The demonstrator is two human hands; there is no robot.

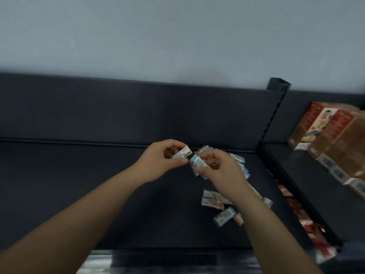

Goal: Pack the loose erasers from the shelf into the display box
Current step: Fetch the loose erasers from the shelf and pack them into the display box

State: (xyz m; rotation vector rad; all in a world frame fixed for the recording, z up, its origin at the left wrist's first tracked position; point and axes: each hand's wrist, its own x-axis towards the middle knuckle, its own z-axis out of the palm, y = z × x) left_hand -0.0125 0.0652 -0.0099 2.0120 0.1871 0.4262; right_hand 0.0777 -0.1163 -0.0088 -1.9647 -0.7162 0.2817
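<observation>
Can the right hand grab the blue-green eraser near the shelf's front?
Probably, once freed: the right hand is pinching a different eraser. The blue-green eraser lies uncovered on the shelf beside that forearm.

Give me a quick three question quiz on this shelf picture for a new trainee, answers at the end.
1. True or false: the left hand holds nothing.
2. Where do the loose paper-sleeved erasers lie? A) on the dark shelf board; B) in a basket; C) on the floor.
3. Fill in: the right hand pinches a small rectangular eraser whose bare end is ____.
Key: 1 false, its grip is on a white-sleeved eraser; 2 A; 3 teal.
</observation>
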